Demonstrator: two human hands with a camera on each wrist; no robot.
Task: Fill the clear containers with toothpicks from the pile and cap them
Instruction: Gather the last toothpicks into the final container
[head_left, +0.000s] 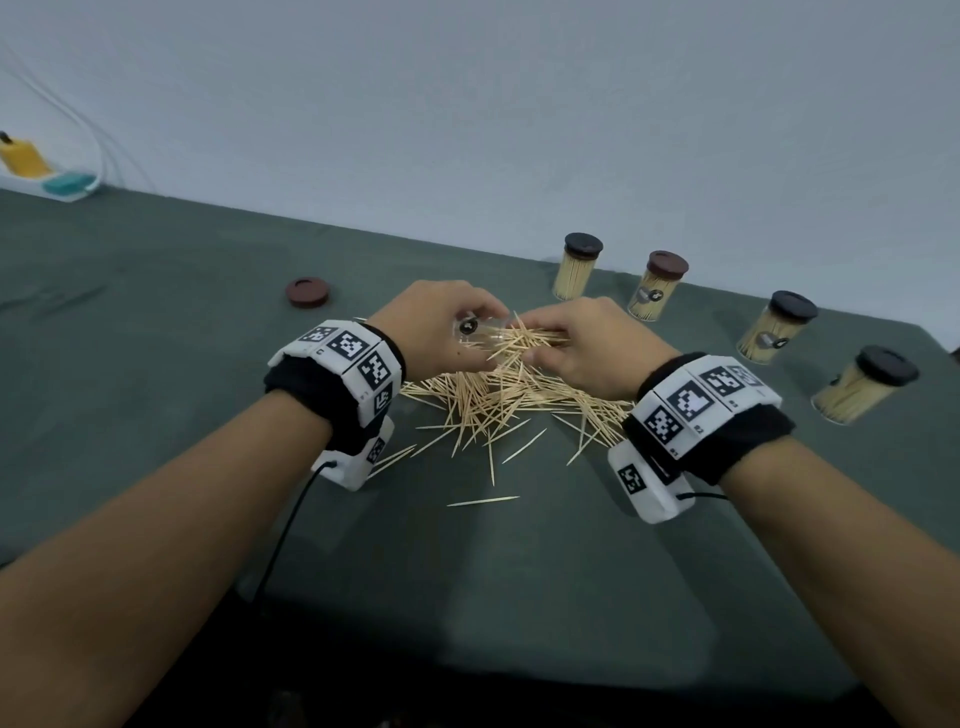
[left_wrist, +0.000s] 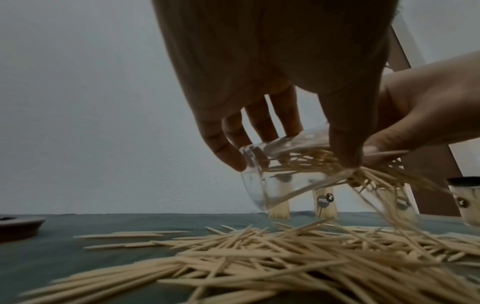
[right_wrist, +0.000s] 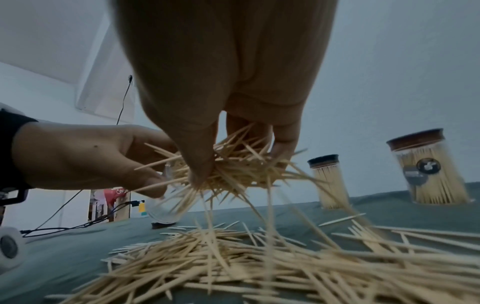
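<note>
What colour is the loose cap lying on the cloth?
Reddish brown loose cap, best seen in the head view.

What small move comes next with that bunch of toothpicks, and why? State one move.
Probably push the bunch deeper into the clear container: the left hand holds it tilted, mouth toward the right hand, which pinches toothpicks only partly inside, several splaying out.

We see the cloth-covered bench (head_left: 156, 364) carrying the toothpick pile (head_left: 498, 400), four capped containers (head_left: 574, 267), and one loose cap (head_left: 308, 292).
</note>
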